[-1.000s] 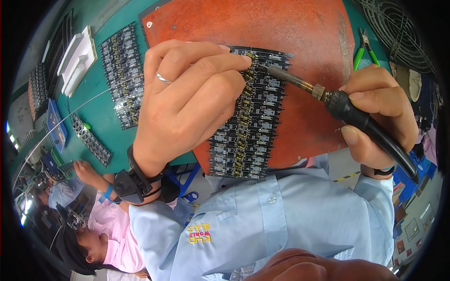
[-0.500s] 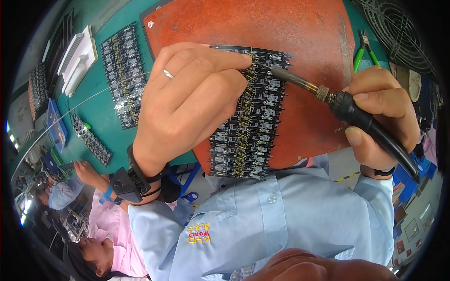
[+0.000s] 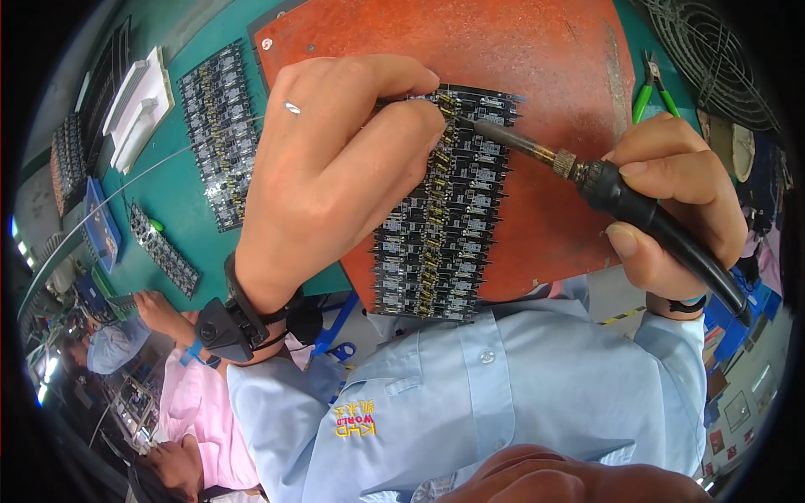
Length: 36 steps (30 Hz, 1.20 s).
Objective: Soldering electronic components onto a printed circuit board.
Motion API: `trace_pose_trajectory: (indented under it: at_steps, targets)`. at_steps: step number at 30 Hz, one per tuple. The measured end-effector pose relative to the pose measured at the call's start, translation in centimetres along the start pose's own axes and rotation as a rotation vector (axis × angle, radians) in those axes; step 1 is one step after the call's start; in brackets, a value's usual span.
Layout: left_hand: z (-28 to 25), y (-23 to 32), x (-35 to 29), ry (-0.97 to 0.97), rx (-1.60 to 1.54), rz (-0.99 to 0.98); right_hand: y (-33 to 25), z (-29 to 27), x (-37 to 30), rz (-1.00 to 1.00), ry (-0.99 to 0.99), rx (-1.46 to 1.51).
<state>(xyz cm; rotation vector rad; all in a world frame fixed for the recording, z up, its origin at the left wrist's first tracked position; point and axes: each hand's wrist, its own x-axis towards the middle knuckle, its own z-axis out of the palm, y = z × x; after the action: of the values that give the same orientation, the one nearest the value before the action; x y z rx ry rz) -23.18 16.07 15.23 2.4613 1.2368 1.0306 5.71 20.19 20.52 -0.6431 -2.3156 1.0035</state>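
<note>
A panel of black circuit boards [image 3: 436, 243] with rows of small parts lies on an orange-red work mat [image 3: 562, 235]. My left hand [image 3: 335, 159] is closed over the panel's upper left part, thumb and index finger bent near its far end. A thin solder wire [image 3: 168, 158] runs in from the left to this hand; its end among the fingers is hidden. My right hand [image 3: 683, 197] grips a soldering iron [image 3: 629, 197] by its black handle. The iron's tip points left and reaches the panel's upper rows by my left fingertips; whether it touches a joint cannot be made out.
Another board panel [image 3: 220, 134] lies left on the green table, with a smaller panel [image 3: 163, 251] nearer. White foam [image 3: 142, 109] and a blue tray [image 3: 101, 226] stand farther left. Green-handled cutters [image 3: 650, 88] and a fan guard [image 3: 713, 59] are at right. A person in pink [image 3: 201, 402] works nearby.
My left index finger has drawn up and back from the panel's middle column. The soldering iron has shifted slightly left, with my right hand. The panel stays in about the same place.
</note>
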Motion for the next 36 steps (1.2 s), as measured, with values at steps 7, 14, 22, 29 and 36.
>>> trace_pose_trajectory:
  at_steps: [7,14,22,29,36]
  targets:
    - [-0.08,-0.31,0.22,-0.016,0.041,0.027,0.35,0.03,0.35,-0.037,-0.016,-0.035]
    - [0.08,-0.41,-0.3,0.02,0.046,0.105,0.49,0.06,0.75,-0.043,-0.044,-0.046]
    - [0.0,-0.28,-0.44,-0.005,0.112,0.114,0.42,-0.16,0.52,-0.087,-0.032,-0.064]
    - [-0.31,-0.5,-0.51,0.005,0.098,0.11,0.01,0.07,0.24,-0.053,0.009,-0.023]
    - [0.4,-0.84,-0.08,0.027,0.09,0.099,0.04,0.26,0.34,0.004,-0.04,-0.016]
